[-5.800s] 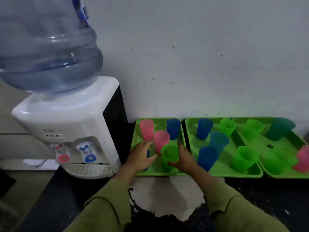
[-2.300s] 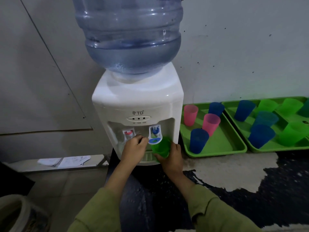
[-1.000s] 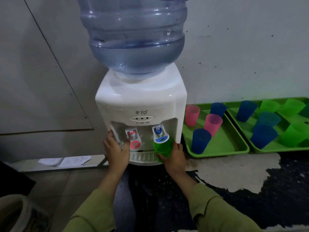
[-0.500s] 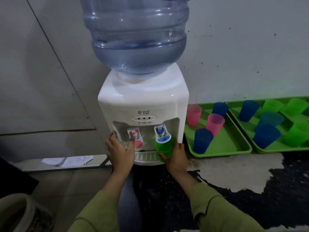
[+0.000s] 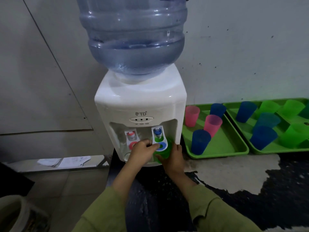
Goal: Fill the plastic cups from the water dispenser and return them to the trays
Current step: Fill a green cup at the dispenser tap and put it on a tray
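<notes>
Two hands are at the water dispenser (image 5: 140,101)! The right hand (image 5: 173,160) has its fingers wrapped round the green cup (image 5: 163,152), which stands upright right under the blue tap (image 5: 157,132). The left hand (image 5: 142,149) has its fingers curled onto the blue lever (image 5: 161,145). Whether water is flowing, I can't tell. On the counter (image 5: 234,168) to the right, the nearer tray (image 5: 217,155) carries two pink cups (image 5: 192,115) and two blue cups (image 5: 200,141), and the second tray (image 5: 267,150) sits just beside it.
</notes>
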{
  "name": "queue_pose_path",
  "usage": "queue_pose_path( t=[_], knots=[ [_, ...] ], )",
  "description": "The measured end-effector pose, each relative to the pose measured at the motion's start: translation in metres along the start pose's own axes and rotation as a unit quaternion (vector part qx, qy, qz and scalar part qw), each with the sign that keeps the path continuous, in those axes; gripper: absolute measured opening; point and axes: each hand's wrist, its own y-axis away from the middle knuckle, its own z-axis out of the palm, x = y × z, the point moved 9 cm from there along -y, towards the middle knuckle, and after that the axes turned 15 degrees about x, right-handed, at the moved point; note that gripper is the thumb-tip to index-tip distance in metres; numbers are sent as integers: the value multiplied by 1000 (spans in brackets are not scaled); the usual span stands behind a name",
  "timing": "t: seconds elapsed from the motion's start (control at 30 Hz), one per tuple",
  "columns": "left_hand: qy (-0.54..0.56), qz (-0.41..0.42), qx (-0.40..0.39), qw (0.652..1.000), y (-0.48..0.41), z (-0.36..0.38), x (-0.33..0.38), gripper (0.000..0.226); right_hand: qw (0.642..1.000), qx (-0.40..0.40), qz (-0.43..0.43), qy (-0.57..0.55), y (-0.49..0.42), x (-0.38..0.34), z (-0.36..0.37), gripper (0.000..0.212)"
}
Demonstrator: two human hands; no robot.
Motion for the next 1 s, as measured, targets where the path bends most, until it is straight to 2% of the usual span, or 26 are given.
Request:
queue_pose_path(
  t=[0.3, 0.5, 0.6, 0.77, 0.87, 1.0],
  knots=[
    [-217, 65, -6, 974, -7, 13, 3, 34, 1000, 12, 4, -28, -1, -4, -3, 62],
    [-263, 92, 29, 960, -9, 13, 11, 28, 999, 17, 3, -35, 2, -3, -9, 64],
    [-230, 89, 50, 968, -6, 10, 9, 26, 999, 11, 1, -30, 4, 1, -11, 64],
    [-55, 75, 149, 984, 18, -7, 6, 20, 1000, -10, 12, -11, 8, 15, -21, 65],
    [5, 50, 151, 987, 32, -4, -1, 18, 1000, -18, 13, -4, 11, 21, -27, 62],
    [13, 20, 139, 990, 44, 12, -13, 15, 999, -15, 37, 15, 15, 40, -41, 66]
  ],
)
